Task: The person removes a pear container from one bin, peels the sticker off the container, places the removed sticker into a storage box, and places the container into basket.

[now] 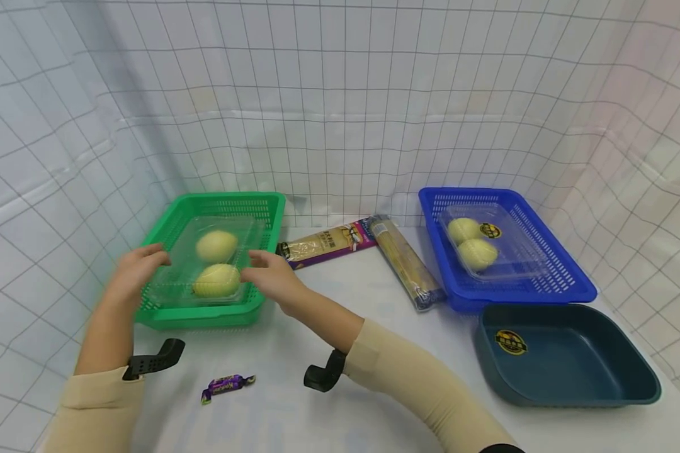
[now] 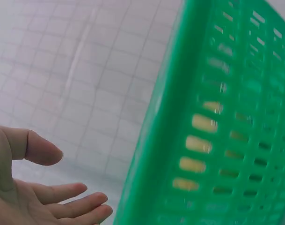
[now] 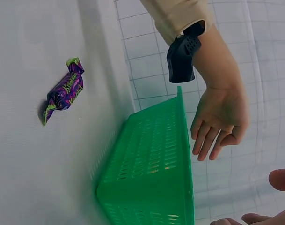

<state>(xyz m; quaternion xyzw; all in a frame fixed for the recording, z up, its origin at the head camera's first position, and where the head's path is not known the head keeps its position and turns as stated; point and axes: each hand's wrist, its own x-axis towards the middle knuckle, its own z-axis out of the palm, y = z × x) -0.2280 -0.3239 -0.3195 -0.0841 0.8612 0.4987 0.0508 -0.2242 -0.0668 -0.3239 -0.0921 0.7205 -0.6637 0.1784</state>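
Two pale-yellow fruits (image 1: 216,281) sit in a clear plastic container (image 1: 188,264) inside the green perforated basket (image 1: 204,319), your left hand (image 1: 136,272) and right hand (image 1: 276,280) flanking it, fingers relaxed, grasping nothing; a level, two-sided hold should limit rolling.

In the left wrist view, the green basket (image 2: 154,117) is blurred and is cut by the top, right and bottom edges; pale yellow fruit (image 1: 217,280) appears there only as patches through the slots. At lower left, the left hand (image 2: 37,194) is cut off too. In the right wrist view, most of the right hand (image 1: 272,277) lies outside the lower right corner. In the head view, whether its fingertips touch the clear box (image 1: 181,277), I cannot surely tell.
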